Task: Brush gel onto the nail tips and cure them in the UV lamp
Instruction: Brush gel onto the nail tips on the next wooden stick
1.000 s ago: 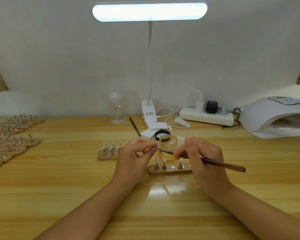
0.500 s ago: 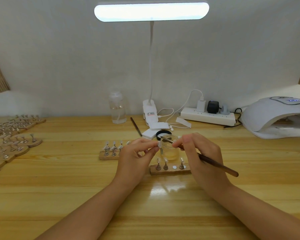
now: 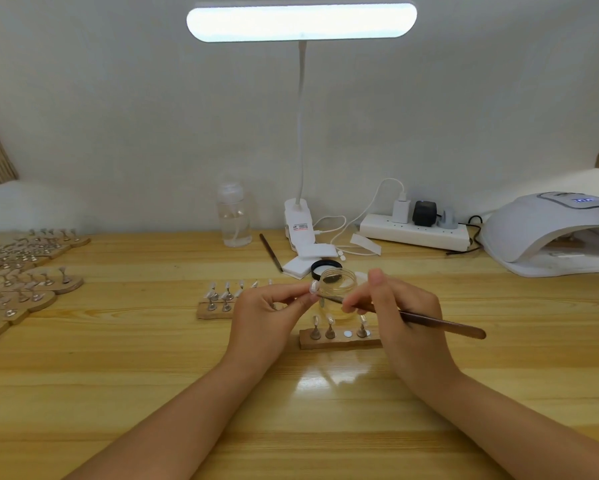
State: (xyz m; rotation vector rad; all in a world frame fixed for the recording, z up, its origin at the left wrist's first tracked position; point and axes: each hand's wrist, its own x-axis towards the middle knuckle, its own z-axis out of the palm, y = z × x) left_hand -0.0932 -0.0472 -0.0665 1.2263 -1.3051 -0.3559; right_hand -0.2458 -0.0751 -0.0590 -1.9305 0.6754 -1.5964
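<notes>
A nail tip (image 3: 314,286) is pinched by the left hand (image 3: 268,315); a brush (image 3: 429,321) is gripped by the right hand (image 3: 403,311), above the table (image 3: 152,358) centre.

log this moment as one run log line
step: brushing gel | left hand: pinches nail tip | right hand: holds brush | UV lamp: unused

A glossy wooden table (image 3: 118,393) meets a plain white wall (image 3: 118,116), lit by a clip-on lamp (image 3: 301,20).
</notes>
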